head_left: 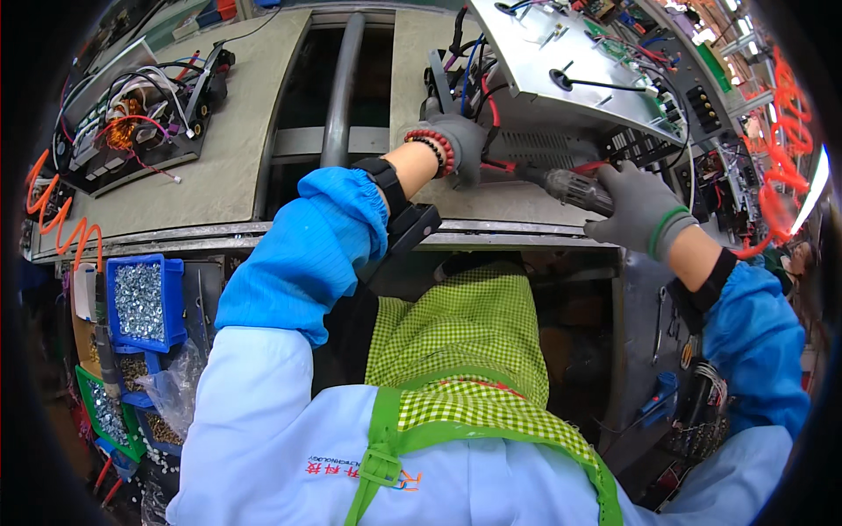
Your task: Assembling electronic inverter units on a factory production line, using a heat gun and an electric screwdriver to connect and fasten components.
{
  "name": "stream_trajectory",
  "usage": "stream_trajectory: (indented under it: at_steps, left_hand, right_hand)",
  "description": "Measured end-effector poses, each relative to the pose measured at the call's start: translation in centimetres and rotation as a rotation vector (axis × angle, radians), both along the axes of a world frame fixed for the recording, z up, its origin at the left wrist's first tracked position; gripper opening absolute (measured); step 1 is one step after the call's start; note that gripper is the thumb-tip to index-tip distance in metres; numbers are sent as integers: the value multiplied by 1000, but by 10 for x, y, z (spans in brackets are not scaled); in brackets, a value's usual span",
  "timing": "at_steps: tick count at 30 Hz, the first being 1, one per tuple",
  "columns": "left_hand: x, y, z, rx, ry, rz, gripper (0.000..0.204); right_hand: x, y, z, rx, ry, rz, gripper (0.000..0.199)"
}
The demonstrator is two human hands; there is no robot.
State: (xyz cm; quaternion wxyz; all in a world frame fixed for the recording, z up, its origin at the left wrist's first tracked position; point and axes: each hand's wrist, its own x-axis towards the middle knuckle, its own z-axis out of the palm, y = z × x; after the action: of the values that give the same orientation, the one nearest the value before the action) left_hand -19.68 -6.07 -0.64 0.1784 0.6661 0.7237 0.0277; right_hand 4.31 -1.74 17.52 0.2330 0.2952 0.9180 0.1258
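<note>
My right hand (645,209), in a grey glove, is wrapped round the grey, partly see-through body of a power screwdriver (579,191). The tool lies nearly level and points left toward my other hand. Also gloved, my left hand (458,145) is curled at the near left corner of an opened metal equipment case (539,118), beside red, blue and black wires (491,105). What its fingers close on is hidden. The case's light metal panel (570,66) stands tilted up, with black cables and studs on it.
A second opened unit with a copper coil (123,131) sits on the left bench. A metal roller (344,88) spans the gap between boards. Blue screw bins (140,302) and a green bin (110,412) stand lower left. Orange coiled hoses (781,149) hang at both sides.
</note>
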Motion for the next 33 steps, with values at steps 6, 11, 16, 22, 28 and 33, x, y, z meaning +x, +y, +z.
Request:
stream_trajectory:
  at_steps: [6, 11, 16, 22, 28, 33]
  left_hand:
    - [15, -18, 30, 18, 83, -3, 46]
    - [8, 5, 21, 44, 75, 29, 49]
    - [3, 8, -4, 74, 25, 29, 48]
    - [3, 7, -2, 99, 21, 17, 47]
    - [20, 3, 20, -17, 61, 105, 48]
    - [3, 10, -8, 62, 25, 15, 45]
  right_hand:
    - [-28, -40, 3, 193, -83, -57, 61]
    - [-29, -54, -2, 273, -13, -45, 60]
    - [2, -56, -23, 150, 80, -288, 62]
    - [2, -61, -30, 156, 155, -213, 57]
    - [-24, -65, -33, 304, 67, -166, 25]
    - [-28, -76, -31, 387, 98, -42, 24]
